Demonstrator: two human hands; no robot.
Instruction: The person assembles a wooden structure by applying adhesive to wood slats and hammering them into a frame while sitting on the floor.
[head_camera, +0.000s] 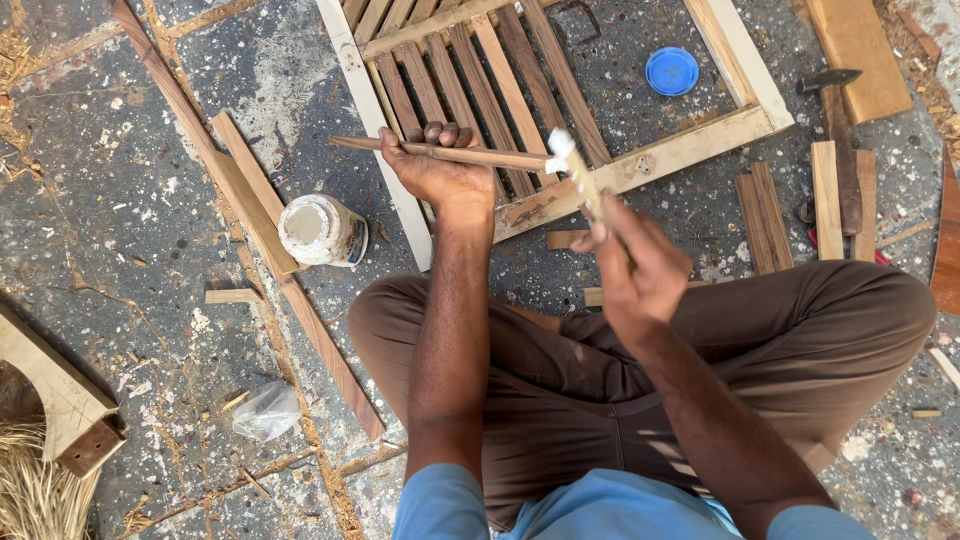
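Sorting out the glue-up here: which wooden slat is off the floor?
The thin slat gripped in the left hand, its white-daubed tip beside the stick in the right hand. Others lie in the frame.

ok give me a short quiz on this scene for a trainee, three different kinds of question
1. True or false: the left hand holds a thin wooden slat.
2. What does the right hand hold? A) a hammer B) a stick tipped with white paste C) a blue lid
3. Fill in: the white jar lies on its ____ on the floor.

Key: 1 true; 2 B, the paste stick, its tip at the slat's end; 3 side.
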